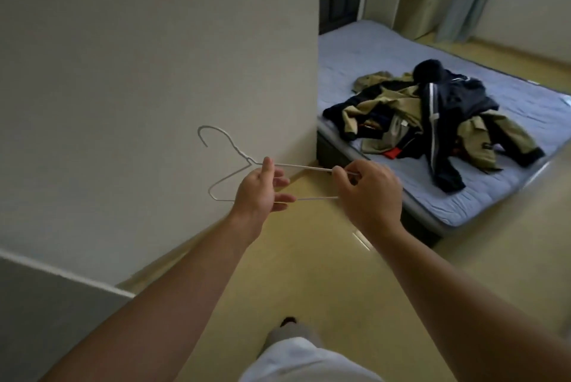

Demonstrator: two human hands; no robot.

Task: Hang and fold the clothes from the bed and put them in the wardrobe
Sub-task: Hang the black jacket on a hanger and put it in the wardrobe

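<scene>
Head view: both hands hold a white wire hanger (309, 167) out in front of the body, its hook pointing up and to the left against the pale wall (154, 72). The left hand (259, 193) grips near the neck, thumb on the upper wire and fingers (282, 181) curled between the two wires. The right hand (370, 193) pinches the upper wire further along, its fingers curled in around it. The far shoulder of the hanger is hidden behind that hand.

The pile of clothes (432, 122), khaki and dark navy garments tangled together, lies on the near corner of the bed (370, 54), well apart from the hands. None of it looks sorted, so the task seems to be at its start: hanger in hand, no garment yet on it. The next move likely calls for stepping to the bed, freeing one hand and drawing a single garment out of the heap.

The wall's corner edge stands just left of the path and the hook is near it. The floor (309, 258) between the person and the bed's near edge gives room to walk. The wardrobe cannot be made out with certainty.
</scene>
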